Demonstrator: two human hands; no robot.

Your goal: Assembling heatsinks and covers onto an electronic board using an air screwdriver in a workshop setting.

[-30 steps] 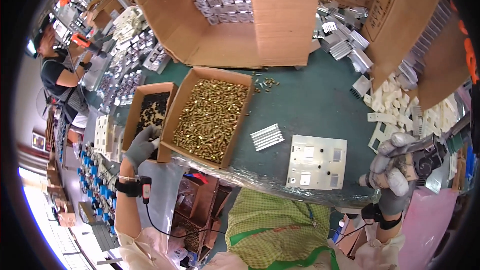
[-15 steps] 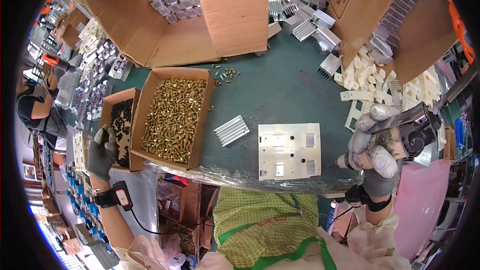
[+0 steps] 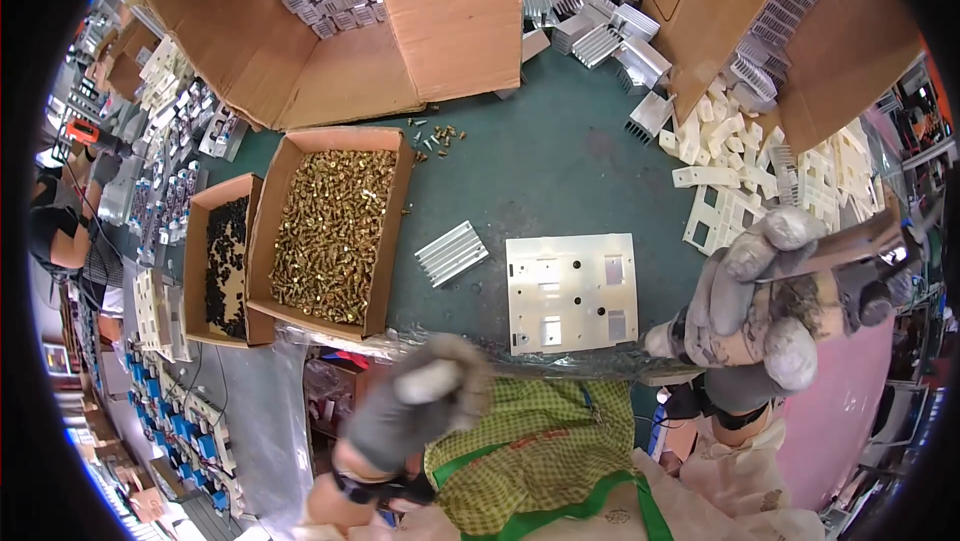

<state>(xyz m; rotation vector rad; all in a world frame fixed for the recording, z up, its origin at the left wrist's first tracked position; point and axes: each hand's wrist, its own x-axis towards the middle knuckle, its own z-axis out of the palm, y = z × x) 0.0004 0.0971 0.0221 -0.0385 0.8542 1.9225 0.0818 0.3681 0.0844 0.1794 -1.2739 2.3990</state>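
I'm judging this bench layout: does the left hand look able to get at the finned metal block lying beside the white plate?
Likely yes: the left hand, though blurred, is close to the table, and the finned metal block lies uncovered, with no visible obstacle between them.

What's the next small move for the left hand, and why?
Probably bring the left hand to the white plate to steady it: neither hand touches the plate, and the right hand grips a tool whose nose points toward it.
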